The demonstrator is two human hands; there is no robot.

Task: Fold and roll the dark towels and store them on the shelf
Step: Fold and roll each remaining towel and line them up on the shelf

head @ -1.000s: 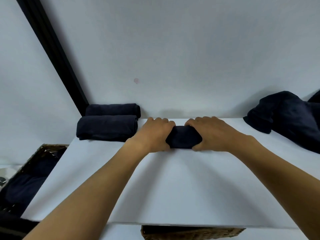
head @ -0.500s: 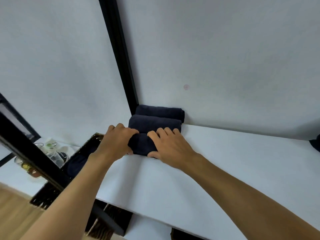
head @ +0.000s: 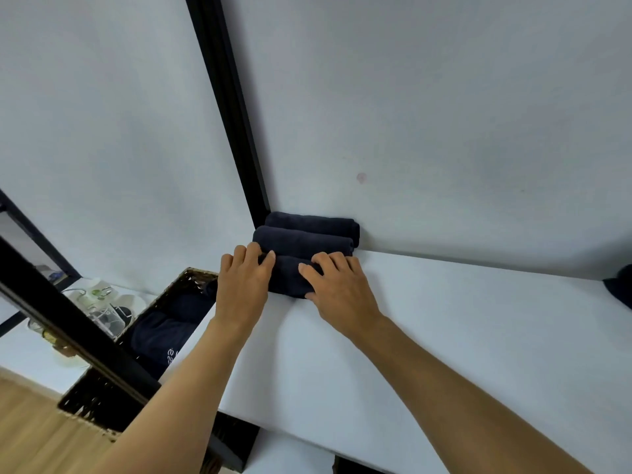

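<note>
A rolled dark towel (head: 289,278) lies on the white shelf (head: 444,336) at its left end, touching the nearer of two other rolled dark towels (head: 304,241) (head: 313,222) that sit against the wall. My left hand (head: 242,285) grips the roll's left end with its fingers over the top. My right hand (head: 338,289) holds the right end, fingers arched over it and thumb at the front. Only the roll's middle shows between my hands.
A black post (head: 229,104) rises at the shelf's back left corner. Below left stands a wicker basket (head: 184,282) with dark cloth (head: 164,333) in it, beside glass items (head: 99,302). A dark towel heap (head: 620,290) pokes in at the right edge.
My hands carried the rolled towel from the shelf's middle to its left end and set it against the two stored rolls. My fingers have loosened and spread a little.
</note>
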